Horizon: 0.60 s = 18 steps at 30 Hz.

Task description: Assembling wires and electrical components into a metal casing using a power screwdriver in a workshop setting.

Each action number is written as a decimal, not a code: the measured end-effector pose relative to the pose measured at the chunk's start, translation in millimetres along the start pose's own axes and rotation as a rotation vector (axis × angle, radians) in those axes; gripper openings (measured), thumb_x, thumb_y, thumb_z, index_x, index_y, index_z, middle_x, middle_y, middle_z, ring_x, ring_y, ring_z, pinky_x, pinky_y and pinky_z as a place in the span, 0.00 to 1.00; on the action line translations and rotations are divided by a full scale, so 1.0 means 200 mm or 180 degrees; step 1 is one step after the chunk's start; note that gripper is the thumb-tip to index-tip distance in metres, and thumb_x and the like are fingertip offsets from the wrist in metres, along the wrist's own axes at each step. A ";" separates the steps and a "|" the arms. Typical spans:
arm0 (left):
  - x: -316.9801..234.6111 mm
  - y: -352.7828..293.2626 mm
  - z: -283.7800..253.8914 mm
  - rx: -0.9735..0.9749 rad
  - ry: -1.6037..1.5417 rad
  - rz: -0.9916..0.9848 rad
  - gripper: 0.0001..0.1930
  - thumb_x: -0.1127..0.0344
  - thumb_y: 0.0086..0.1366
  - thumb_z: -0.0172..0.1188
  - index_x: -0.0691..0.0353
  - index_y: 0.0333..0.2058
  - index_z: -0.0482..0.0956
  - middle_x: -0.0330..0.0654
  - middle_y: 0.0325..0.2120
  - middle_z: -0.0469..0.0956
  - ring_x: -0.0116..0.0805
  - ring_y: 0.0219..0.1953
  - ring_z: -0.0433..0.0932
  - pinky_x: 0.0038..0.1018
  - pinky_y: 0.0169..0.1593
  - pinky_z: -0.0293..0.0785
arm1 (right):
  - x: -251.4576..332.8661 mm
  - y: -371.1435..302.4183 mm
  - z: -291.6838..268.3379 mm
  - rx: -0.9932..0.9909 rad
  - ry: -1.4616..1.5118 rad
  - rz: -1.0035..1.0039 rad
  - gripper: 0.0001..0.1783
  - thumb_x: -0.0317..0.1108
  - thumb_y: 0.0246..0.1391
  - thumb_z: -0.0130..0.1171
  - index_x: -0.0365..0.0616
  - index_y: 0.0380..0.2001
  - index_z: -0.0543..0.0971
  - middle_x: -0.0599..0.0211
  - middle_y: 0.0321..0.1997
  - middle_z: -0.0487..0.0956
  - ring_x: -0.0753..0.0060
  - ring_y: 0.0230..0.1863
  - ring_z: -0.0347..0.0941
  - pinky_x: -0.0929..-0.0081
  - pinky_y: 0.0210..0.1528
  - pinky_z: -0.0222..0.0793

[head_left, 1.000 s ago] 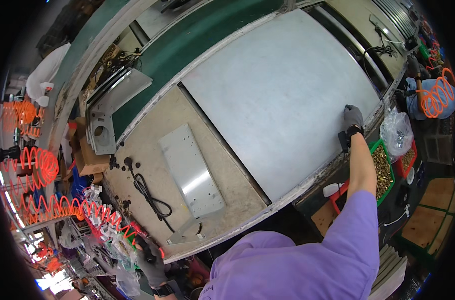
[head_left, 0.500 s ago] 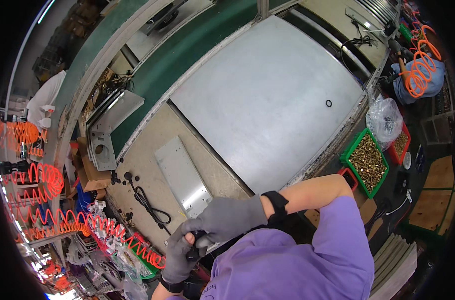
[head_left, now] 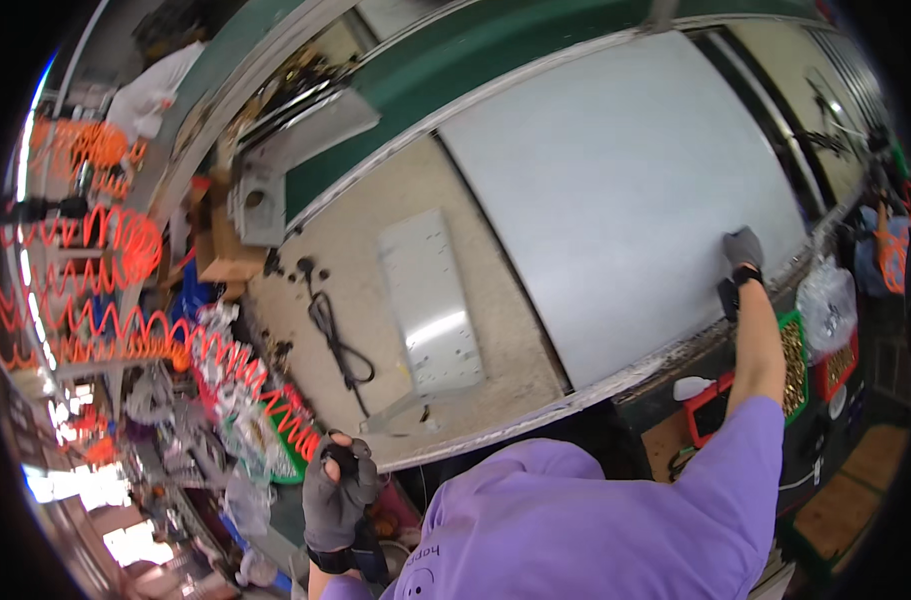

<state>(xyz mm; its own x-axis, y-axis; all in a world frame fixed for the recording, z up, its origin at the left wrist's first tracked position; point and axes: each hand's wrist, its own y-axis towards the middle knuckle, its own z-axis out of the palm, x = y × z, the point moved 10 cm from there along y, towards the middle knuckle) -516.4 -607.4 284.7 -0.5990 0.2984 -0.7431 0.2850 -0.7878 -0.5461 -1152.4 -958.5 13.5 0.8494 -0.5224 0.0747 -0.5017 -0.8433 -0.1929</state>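
My gloved left hand (head_left: 337,500) is closed around a small black part (head_left: 342,459) near the workbench's front edge; its exact kind is unclear. My right arm reaches far to the right, and the gloved right hand (head_left: 743,248) rests with curled fingers on the large pale flat panel (head_left: 625,190). Whatever is under those fingers is hidden. Left of the panel, a bent silver sheet-metal plate (head_left: 430,300) with small holes lies on the beige board (head_left: 505,330). A black power cord (head_left: 325,320) with a plug lies beside the plate, its lower end running toward the bench edge.
A green bin (head_left: 793,365) of brass-coloured fasteners, a red bin (head_left: 837,368) and a clear plastic bag (head_left: 825,305) stand at the right. Coiled orange-red air hoses (head_left: 125,330) hang at the left. A metal housing (head_left: 265,200) and a cardboard box (head_left: 220,245) stand at the far left.
My right hand has left the left one and reached right onto the panel, where the black hexagonal ring no longer shows. My left hand keeps the black part. The view has shifted.
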 end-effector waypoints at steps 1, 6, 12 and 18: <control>0.00 -0.04 -0.05 -0.0134 -0.0020 0.0038 0.23 0.58 0.55 0.60 0.66 0.44 0.65 0.48 0.37 0.70 0.36 0.38 0.72 0.28 0.38 0.71 | 0.01 -0.03 0.00 0.0261 -0.0037 -0.0034 0.21 0.42 0.42 0.50 0.39 0.37 0.73 0.47 0.41 0.75 0.46 0.45 0.70 0.57 0.47 0.65; 0.02 -0.11 -0.43 -0.0812 0.0552 0.0478 0.23 0.53 0.58 0.57 0.66 0.44 0.67 0.36 0.26 0.66 0.25 0.28 0.66 0.22 0.30 0.63 | -0.03 0.06 0.03 0.0107 0.0169 -0.0221 0.33 0.52 0.44 0.59 0.28 0.37 0.68 0.41 0.37 0.76 0.44 0.43 0.72 0.59 0.44 0.67; 0.35 0.00 -0.71 -0.0945 0.1285 -0.0101 0.15 0.62 0.61 0.52 0.64 0.43 0.66 0.34 0.23 0.68 0.23 0.23 0.67 0.19 0.28 0.62 | 0.20 -0.06 -0.29 0.0318 0.0265 -0.0510 0.25 0.50 0.50 0.53 0.35 0.35 0.70 0.58 0.27 0.75 0.59 0.26 0.72 0.66 0.27 0.69; 0.91 0.25 -0.73 -0.0628 0.0449 -0.0609 0.12 0.68 0.62 0.50 0.66 0.42 0.68 0.42 0.34 0.73 0.30 0.31 0.74 0.28 0.35 0.73 | 1.35 -1.27 -0.39 0.2573 0.2824 -0.2368 0.13 0.28 0.53 0.47 0.38 0.42 0.72 0.72 0.27 0.72 0.81 0.27 0.68 0.81 0.33 0.68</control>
<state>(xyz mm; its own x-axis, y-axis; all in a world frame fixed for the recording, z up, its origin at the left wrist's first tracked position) -500.5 -514.1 65.6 -0.5499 0.5139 -0.6584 0.3250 -0.5945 -0.7355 -808.3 -895.2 158.0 0.3346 -0.1539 0.9297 0.4999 -0.8073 -0.3136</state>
